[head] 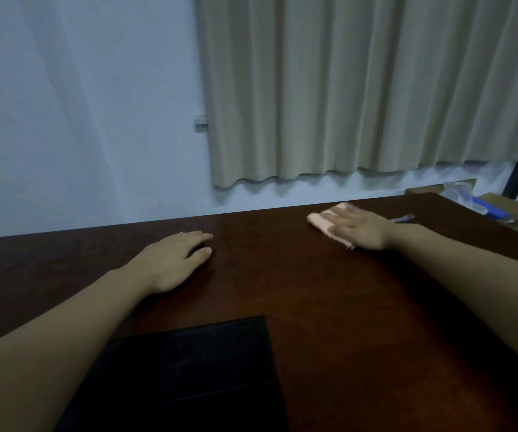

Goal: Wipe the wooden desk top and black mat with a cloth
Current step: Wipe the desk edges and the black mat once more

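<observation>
A dark wooden desk top [298, 275] fills the lower half of the view. A pink folded cloth [321, 222] lies near the desk's far right edge, and my right hand [360, 227] presses flat on it with straight fingers. My left hand [173, 260] rests palm down on the bare wood left of centre, fingers relaxed, holding nothing. A black mat [195, 378] lies at the near edge between my forearms, its left part hidden by my left arm.
A pen [402, 218] lies on the desk just behind my right hand. Cardboard boxes with plastic and a blue item [485, 207] stand past the desk's right corner. A blue-grey wall and a beige curtain [360, 88] rise behind the desk.
</observation>
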`<state>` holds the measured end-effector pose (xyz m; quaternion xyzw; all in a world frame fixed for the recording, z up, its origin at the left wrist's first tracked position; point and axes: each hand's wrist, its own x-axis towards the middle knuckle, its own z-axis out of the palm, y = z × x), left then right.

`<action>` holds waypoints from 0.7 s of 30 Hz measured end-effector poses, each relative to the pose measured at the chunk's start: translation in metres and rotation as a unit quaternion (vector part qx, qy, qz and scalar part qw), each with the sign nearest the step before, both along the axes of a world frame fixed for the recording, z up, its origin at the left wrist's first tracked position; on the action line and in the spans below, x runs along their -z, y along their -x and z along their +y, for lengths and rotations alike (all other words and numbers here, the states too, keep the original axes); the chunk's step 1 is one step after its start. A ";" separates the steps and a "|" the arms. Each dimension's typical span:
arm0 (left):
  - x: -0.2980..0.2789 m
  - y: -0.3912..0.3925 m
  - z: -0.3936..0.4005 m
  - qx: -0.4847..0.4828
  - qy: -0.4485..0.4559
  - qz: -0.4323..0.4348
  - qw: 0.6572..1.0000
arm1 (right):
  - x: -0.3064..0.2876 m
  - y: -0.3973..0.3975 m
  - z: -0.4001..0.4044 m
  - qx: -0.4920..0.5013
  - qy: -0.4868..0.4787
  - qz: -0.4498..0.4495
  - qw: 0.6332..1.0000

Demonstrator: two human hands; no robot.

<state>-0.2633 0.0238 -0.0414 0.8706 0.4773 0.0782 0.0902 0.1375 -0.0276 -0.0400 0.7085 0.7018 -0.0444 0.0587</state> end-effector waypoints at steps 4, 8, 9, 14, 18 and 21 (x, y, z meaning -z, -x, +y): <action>0.000 0.024 0.002 -0.011 0.004 0.005 1.000 | 0.002 0.023 0.039 0.089 -0.013 0.003 0.996; -0.001 0.043 0.009 -0.032 0.005 -0.004 0.999 | -0.001 0.108 0.043 -0.017 -0.009 -0.003 1.000; 0.000 0.046 0.010 -0.037 0.005 -0.009 0.999 | -0.001 0.127 0.034 -0.053 -0.006 -0.011 0.999; 0.000 0.046 0.013 -0.040 0.000 -0.018 0.999 | 0.000 0.130 -0.031 -0.167 -0.001 0.027 0.986; 0.002 0.054 0.009 -0.031 -0.001 -0.008 0.999 | -0.004 0.069 -0.008 -0.063 0.001 0.006 0.998; 0.002 0.068 0.007 -0.030 0.001 0.002 1.000 | 0.004 0.051 0.033 0.048 -0.016 0.000 0.999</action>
